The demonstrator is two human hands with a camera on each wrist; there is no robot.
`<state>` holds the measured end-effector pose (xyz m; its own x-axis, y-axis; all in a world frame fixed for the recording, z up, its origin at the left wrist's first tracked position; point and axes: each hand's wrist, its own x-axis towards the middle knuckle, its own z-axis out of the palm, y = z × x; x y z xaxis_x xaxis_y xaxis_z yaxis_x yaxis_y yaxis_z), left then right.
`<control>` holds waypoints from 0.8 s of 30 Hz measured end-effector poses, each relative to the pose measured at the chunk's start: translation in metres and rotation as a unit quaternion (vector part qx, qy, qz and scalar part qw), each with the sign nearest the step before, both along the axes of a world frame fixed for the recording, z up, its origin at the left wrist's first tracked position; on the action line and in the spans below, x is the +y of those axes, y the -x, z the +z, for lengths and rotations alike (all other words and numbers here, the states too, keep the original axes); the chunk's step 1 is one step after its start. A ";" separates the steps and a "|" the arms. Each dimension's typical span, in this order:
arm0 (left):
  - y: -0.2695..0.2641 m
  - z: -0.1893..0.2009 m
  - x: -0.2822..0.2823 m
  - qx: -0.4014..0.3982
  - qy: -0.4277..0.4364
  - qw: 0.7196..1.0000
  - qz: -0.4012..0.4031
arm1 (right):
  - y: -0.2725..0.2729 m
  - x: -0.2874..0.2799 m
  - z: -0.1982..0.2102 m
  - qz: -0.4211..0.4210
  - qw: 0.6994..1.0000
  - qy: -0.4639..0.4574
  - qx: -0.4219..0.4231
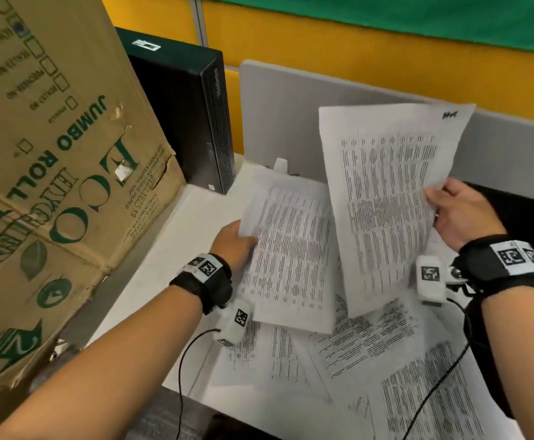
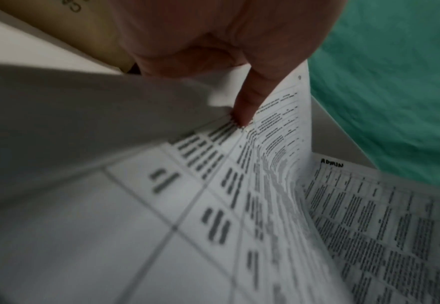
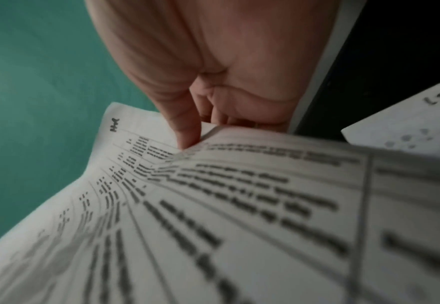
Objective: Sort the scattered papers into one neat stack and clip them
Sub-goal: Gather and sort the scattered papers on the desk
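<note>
My left hand point(image 1: 237, 241) pinches the left edge of a printed sheet point(image 1: 287, 249) held above the desk; in the left wrist view my thumb point(image 2: 249, 102) presses on that sheet point(image 2: 213, 205). My right hand point(image 1: 459, 211) pinches the right edge of a second printed sheet point(image 1: 386, 198), lifted and tilted, with a black mark at its top corner; the right wrist view shows my thumb point(image 3: 185, 123) on that sheet point(image 3: 213, 205). More printed sheets point(image 1: 370, 344) lie scattered and overlapping on the white desk point(image 1: 176, 242) below. No clip shows.
A big cardboard box point(image 1: 52, 169) leans over the desk's left side. A black computer case point(image 1: 192, 115) stands behind it. A grey divider panel point(image 1: 278, 115) backs the desk, with a yellow wall beyond. Cables point(image 1: 183, 376) trail from both wrist cameras.
</note>
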<state>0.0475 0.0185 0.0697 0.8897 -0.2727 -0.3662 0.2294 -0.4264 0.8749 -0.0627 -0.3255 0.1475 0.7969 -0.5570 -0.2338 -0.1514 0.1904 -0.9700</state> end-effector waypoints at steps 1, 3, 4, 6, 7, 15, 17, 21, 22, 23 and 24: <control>0.002 -0.006 -0.001 0.001 -0.002 1.000 0.004 | 0.002 -0.001 -0.001 -0.003 1.000 -0.001 0.005; 0.004 -0.013 0.001 0.005 -0.007 0.999 0.039 | 0.007 -0.001 0.007 0.004 1.000 -0.008 -0.002; 0.003 -0.015 0.003 0.001 -0.008 0.998 0.057 | 0.010 0.002 0.015 0.019 1.000 -0.011 -0.009; 0.002 -0.010 0.007 -0.017 -0.020 0.997 0.079 | 0.013 0.018 0.037 0.068 0.997 -0.008 -0.021; -0.001 -0.009 0.008 -0.026 -0.024 0.996 0.085 | 0.014 0.029 0.048 0.099 0.995 -0.004 -0.025; -0.009 0.003 0.001 -0.048 -0.040 0.997 0.041 | 0.002 0.074 0.088 0.236 0.969 -0.021 -0.068; -0.001 0.009 -0.001 -0.029 -0.011 0.999 0.023 | -0.006 0.063 0.080 0.205 0.977 -0.024 -0.060; 0.009 0.000 -0.002 0.036 0.061 0.997 0.042 | -0.016 0.026 0.037 0.122 0.992 -0.025 -0.009; 0.013 -0.002 -0.004 0.062 0.078 0.994 0.039 | -0.016 0.017 0.025 0.098 0.995 -0.023 0.005; 0.015 -0.005 -0.005 0.079 0.091 0.992 0.037 | -0.016 0.010 0.013 0.077 0.997 -0.015 0.022; 0.018 -0.006 -0.005 0.091 0.099 0.990 0.035 | -0.016 0.004 0.001 0.058 0.998 -0.001 0.038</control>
<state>0.0300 0.0131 0.0636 0.8337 -0.2944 -0.4672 0.4136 -0.2277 0.8815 -0.0470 -0.3211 0.1485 0.8355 -0.4622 -0.2973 -0.2460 0.1692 -0.9544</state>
